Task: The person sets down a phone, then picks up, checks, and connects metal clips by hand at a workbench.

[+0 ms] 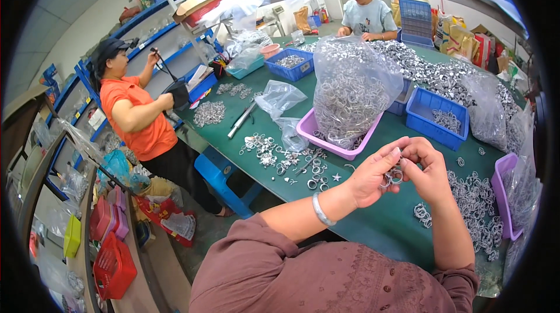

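My left hand (371, 176) and my right hand (429, 168) meet above the green table (356, 220). Between their closed fingers are silver metal rings (392, 179), which look like key rings; the fingers partly hide them. Left of my left hand lie loose rings (318, 168), a small star-shaped piece (336, 177) and a scatter of small silver parts (261, 148). To the right of my right forearm spreads a pile of linked rings and clasps (475, 211). Just beyond my hands, a large clear plastic bag (356, 88) full of silver rings stands in a lilac tray (333, 148).
A blue bin (429, 123) and a big heap of metal parts (434, 71) lie farther right. Another lilac tray (501, 199) stands at the right edge. One person in orange (137, 112) stands at left near a blue stool (224, 179); another person (368, 18) works at the far side.
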`<state>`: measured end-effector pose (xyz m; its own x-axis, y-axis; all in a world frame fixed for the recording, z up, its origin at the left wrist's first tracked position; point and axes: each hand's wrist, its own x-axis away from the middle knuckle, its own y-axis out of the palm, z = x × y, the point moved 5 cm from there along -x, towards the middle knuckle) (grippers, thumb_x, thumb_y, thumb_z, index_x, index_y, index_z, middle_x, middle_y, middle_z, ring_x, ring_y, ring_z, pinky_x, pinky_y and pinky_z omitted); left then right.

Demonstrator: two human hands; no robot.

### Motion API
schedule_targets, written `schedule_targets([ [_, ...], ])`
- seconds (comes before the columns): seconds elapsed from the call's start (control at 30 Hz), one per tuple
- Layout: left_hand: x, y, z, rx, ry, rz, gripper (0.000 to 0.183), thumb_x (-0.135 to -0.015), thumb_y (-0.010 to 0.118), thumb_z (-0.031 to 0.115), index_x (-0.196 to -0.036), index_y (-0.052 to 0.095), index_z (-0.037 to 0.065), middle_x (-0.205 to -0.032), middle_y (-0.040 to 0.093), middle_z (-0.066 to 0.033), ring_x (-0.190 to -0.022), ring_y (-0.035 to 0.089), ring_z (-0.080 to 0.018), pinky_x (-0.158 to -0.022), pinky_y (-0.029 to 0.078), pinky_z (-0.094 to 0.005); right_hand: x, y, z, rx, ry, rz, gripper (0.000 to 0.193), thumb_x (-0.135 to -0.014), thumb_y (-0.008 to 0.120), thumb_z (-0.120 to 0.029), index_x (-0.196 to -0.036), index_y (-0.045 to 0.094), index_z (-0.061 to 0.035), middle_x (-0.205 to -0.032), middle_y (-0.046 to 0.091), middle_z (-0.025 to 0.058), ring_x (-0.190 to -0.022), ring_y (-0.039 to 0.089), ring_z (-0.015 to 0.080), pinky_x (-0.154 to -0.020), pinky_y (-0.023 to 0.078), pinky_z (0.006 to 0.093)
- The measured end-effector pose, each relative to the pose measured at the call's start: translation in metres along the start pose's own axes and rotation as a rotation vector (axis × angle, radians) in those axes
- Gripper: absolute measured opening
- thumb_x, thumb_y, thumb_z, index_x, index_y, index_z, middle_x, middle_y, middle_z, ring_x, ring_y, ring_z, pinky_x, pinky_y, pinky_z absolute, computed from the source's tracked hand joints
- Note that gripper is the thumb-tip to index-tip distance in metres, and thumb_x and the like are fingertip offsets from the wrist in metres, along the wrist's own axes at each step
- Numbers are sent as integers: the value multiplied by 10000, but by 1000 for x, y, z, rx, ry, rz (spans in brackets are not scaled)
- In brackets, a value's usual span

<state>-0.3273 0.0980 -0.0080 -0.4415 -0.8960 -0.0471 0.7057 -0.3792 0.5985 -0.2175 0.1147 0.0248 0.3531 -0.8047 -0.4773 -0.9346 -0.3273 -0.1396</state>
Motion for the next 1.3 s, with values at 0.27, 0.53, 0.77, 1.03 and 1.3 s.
schedule_targets([
  [0.27,-8,8,-10,-22,-41,-34,436,-890,439,350,-1267,371,140,-941,525,-5,-726,510,-100,-510,415,-225,9,-13,2,36,16,24,36,-725,548,15,-745,518,17,-834,473,53,-569,474,77,-496,418,211],
  [0.53,-13,8,-19,-18,-88,4,399,-885,462,315,-1231,403,125,-929,556,-9,-721,538,-98,-513,421,-230,18,-19,1,76,64,11,47,-735,543,15,-778,526,8,-849,480,57,-640,514,98,-535,444,220],
  [0.77,-12,4,-21,-11,-110,31,356,-875,481,288,-1182,430,116,-916,559,-11,-716,544,-98,-504,416,-222,20,-19,5,134,51,-13,46,-747,551,-7,-789,536,2,-840,499,56,-642,530,103,-539,438,224],
  [1.03,-12,1,-8,-114,-136,45,315,-868,489,255,-1123,448,73,-858,565,-55,-714,563,-133,-472,417,-215,26,-25,0,286,-2,24,121,-733,578,-65,-839,560,-10,-823,541,70,-724,522,147,-637,397,262],
  [1.3,-34,32,127,-651,311,7,205,-855,476,239,-902,545,52,-771,572,-71,-701,560,-132,-445,390,-213,41,-51,-17,374,-54,54,139,-719,576,-43,-849,559,1,-824,551,68,-727,517,155,-637,407,258],
])
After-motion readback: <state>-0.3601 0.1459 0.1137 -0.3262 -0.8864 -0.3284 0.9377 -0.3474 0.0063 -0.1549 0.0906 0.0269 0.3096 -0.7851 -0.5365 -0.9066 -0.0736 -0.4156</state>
